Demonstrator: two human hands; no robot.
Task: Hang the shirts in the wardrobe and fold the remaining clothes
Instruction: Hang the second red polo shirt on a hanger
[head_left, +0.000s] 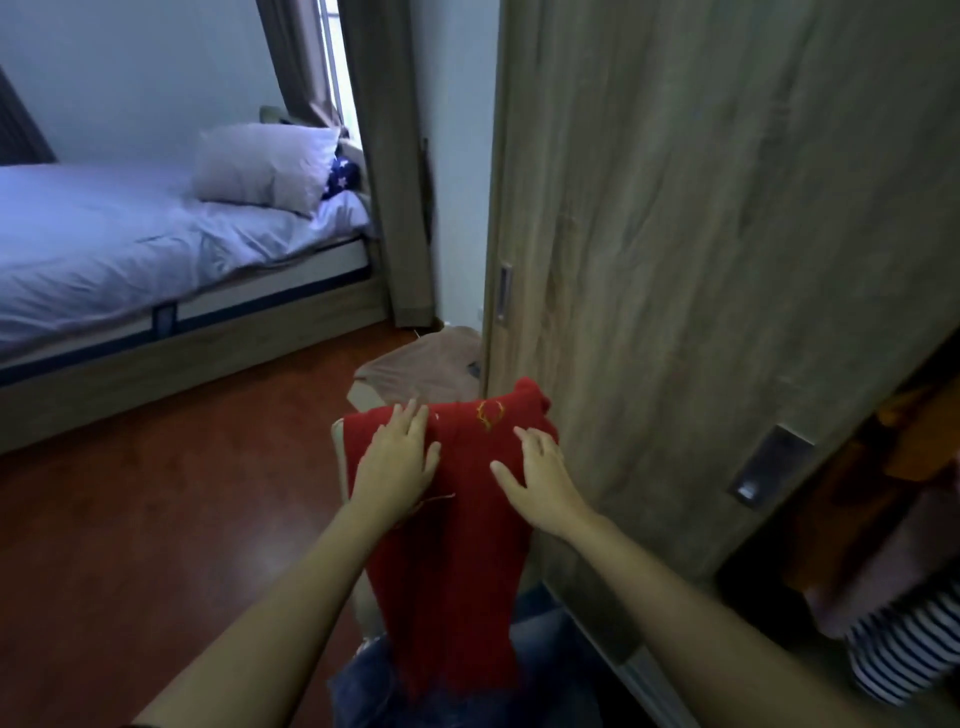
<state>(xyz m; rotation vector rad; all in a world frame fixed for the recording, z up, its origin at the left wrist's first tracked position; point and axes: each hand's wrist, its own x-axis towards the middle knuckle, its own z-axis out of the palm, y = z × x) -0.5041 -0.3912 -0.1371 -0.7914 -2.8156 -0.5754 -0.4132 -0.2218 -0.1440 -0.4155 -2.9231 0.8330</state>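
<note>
A red garment (457, 551) with a small yellow emblem lies draped over a pale stool or basket (338, 441) in front of me, its lower end hanging toward my lap. My left hand (397, 462) rests flat on its upper left part, fingers spread. Flat on the upper right part lies my right hand (535, 480), fingers apart too. Neither hand grips the cloth. A brownish garment (421, 371) lies just beyond on the floor. The wardrobe's sliding door (701, 234) stands right of my hands. Hanging clothes, one striped (904, 639), show in the opening at the far right.
A bed (130, 249) with pale sheets and a pillow (260, 166) fills the left side. Red-brown wooden floor (182, 493) lies between bed and wardrobe. A curtain (384, 156) hangs by the window behind. My jeans (363, 686) show at the bottom.
</note>
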